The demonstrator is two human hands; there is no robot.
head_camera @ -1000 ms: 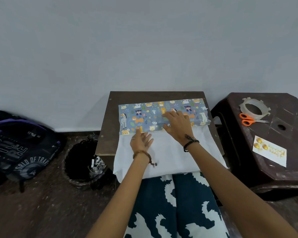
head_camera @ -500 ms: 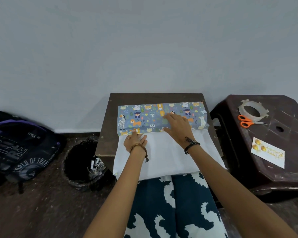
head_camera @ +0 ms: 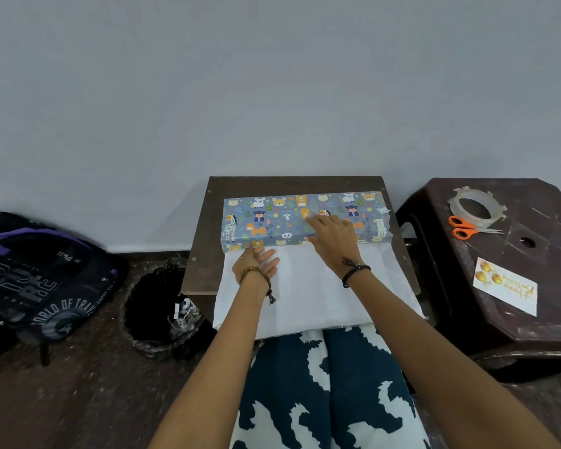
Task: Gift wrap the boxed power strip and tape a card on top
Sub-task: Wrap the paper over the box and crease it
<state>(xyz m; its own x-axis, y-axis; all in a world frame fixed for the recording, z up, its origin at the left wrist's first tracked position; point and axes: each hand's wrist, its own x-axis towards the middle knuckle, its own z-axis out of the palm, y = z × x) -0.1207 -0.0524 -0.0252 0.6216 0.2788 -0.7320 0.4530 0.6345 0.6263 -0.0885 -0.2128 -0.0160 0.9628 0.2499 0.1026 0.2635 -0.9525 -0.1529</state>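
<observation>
Soft, even indoor light fills the scene, dim toward the floor (head_camera: pixel 78 400) and the dark corners. The wall (head_camera: pixel 272 76) shows a faint vignette (darker at the top), wide-angle bending curves the edges, and focus stays reasonably sharp, without glare.

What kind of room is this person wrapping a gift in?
Probably a plain room at home: a backpack and a lined bin sit on the floor, and a plastic stool serves as a side table.
</observation>
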